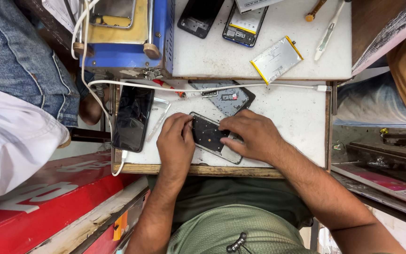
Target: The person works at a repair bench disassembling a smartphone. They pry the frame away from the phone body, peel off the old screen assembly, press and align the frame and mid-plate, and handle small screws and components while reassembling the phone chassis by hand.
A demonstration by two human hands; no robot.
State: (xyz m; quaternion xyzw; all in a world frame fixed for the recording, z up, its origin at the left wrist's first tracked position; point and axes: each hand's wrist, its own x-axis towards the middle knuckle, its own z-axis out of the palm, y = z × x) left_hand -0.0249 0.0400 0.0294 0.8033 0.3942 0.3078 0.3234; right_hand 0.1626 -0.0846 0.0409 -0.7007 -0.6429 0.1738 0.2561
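White and scuffed, a small worktop [297, 122] fills the middle of the view, with a second white board [212, 56] just beyond it. On the far board lie two opened phones [222, 19], a flat battery [277, 59] and some tools [327, 28]; a blue machine [128, 42] stands at far left. A white cable [212, 88] runs across the gap between the boards. On the near worktop a dark phone [132, 117] lies at left with a clear strip [158, 117] beside it, and a grey back cover [226, 98] lies just beyond the hands. Between the hands lies an open phone frame [210, 136], tilted, near the front edge. The left hand [175, 141] lies palm down, fingers curled over the frame's left end. The right hand [252, 136] reaches in from the right, fingertips pressed on the frame's far edge, thumb tucked at its right side.
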